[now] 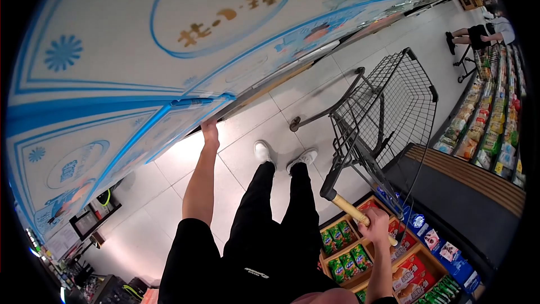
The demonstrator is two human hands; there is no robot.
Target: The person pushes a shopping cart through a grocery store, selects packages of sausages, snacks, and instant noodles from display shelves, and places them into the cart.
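My right hand (376,226) is wrapped round the pale yellow handle (351,211) of a shopping cart. The cart's dark wire basket (396,101) holds nothing that I can see. My left arm stretches forward, and my left hand (210,134) is at the lower edge of a large white printed display (124,62) with blue borders and gold lettering. Its fingers are mostly hidden at that edge, so their grip cannot be made out.
Wooden bins (368,247) of green and red packets stand beneath the cart handle. Shelves of bagged goods (486,124) line the right. Farther off, another person (484,34) stands beside a second cart (485,62). Pale tiles (247,129) floor the aisle.
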